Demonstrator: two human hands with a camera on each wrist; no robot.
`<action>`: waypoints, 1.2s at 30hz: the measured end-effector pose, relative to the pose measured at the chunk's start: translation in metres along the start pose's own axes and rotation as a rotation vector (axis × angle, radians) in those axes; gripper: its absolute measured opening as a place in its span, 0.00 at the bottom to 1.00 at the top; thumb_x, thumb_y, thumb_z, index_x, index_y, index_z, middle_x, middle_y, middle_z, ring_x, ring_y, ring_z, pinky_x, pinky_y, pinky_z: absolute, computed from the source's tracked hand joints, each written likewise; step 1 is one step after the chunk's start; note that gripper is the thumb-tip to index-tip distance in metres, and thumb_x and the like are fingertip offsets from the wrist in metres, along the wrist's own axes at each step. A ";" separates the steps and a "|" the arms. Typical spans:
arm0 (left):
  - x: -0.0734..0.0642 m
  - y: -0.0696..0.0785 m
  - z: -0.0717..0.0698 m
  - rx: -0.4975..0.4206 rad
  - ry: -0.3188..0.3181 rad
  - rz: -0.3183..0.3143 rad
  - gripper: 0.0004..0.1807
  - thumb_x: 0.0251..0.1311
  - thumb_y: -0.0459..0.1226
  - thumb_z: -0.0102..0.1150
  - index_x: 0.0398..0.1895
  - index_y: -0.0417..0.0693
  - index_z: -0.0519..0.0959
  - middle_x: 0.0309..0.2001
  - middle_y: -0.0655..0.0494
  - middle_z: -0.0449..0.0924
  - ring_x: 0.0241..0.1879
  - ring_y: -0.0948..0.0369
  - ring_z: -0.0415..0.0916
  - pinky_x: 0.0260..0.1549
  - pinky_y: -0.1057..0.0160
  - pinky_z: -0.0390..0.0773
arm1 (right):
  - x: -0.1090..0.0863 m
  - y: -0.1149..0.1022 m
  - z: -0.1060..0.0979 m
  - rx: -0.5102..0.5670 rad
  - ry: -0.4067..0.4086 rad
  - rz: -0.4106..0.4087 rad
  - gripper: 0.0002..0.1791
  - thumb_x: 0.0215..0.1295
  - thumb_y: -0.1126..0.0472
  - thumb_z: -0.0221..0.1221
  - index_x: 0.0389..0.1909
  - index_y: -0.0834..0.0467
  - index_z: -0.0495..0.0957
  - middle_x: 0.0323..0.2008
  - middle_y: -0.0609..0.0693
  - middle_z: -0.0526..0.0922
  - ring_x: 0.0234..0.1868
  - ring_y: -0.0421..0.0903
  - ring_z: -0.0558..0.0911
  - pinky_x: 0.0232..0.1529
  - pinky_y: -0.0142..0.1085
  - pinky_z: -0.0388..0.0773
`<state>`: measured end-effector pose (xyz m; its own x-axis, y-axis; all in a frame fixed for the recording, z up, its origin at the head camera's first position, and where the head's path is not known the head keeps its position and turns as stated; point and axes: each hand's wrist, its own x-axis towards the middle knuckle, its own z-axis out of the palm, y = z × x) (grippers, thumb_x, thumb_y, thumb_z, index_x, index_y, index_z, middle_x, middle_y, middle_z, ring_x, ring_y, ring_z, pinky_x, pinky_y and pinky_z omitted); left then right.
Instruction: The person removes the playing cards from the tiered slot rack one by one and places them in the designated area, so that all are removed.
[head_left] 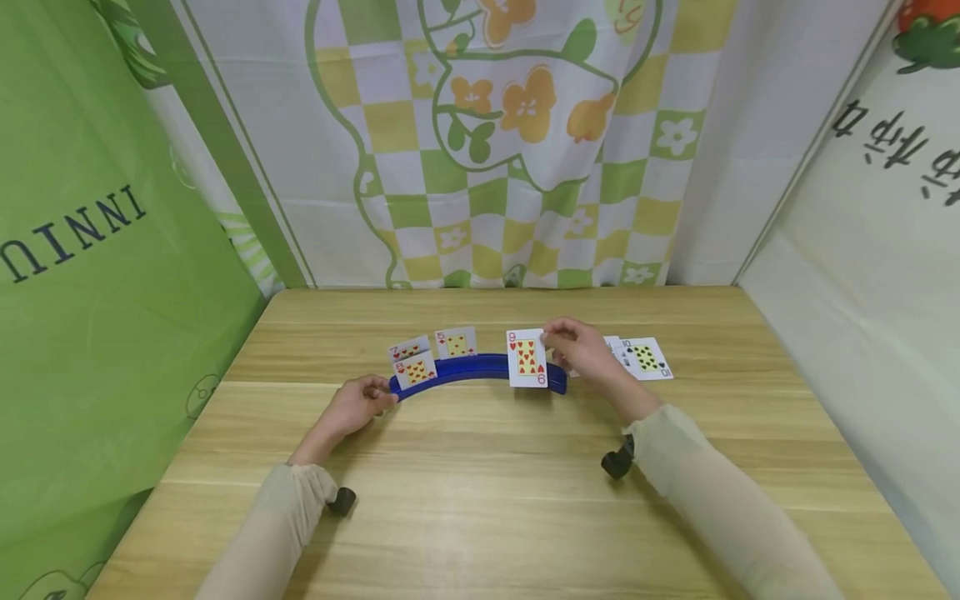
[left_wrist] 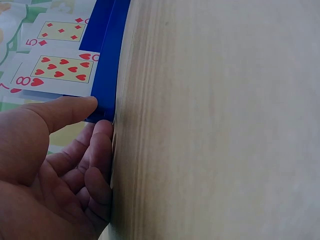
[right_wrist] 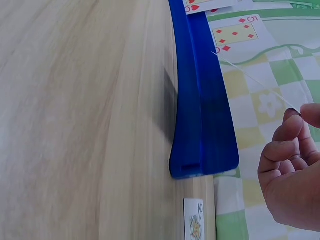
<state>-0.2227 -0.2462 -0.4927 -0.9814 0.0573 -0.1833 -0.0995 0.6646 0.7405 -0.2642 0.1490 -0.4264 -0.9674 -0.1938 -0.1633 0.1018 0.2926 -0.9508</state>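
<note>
A curved blue card holder [head_left: 480, 367] lies toward the back of the table. My left hand [head_left: 358, 406] grips its left end, thumb on top and fingers curled against the end in the left wrist view. Standing in the holder's left part are an eight of hearts [head_left: 416, 372], a seven of hearts [head_left: 405, 348] behind it, and a five of diamonds [head_left: 456, 342]. My right hand [head_left: 585, 350] pinches a nine of hearts [head_left: 528, 358] by its upper right corner, upright and overlapping the holder's right part. In the right wrist view that card appears edge-on.
Right of the holder, a black ten [head_left: 647, 358] lies face up, overlapping other cards partly hidden by my right hand. A court card [right_wrist: 194, 220] shows near the holder's right end. A checked curtain [head_left: 480, 242] hangs behind the wooden table [head_left: 480, 500], with cloth on both sides.
</note>
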 end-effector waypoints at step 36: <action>0.000 0.001 0.000 -0.014 0.001 0.002 0.16 0.64 0.40 0.64 0.50 0.40 0.79 0.33 0.53 0.81 0.26 0.63 0.71 0.26 0.66 0.70 | -0.013 0.028 -0.050 -0.004 0.069 0.027 0.21 0.75 0.55 0.53 0.61 0.64 0.70 0.34 0.44 0.74 0.28 0.37 0.72 0.30 0.30 0.71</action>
<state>-0.2224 -0.2455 -0.4918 -0.9817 0.0583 -0.1813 -0.0997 0.6538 0.7500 -0.2607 0.2064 -0.4376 -0.9781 -0.1207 -0.1696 0.1268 0.3008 -0.9452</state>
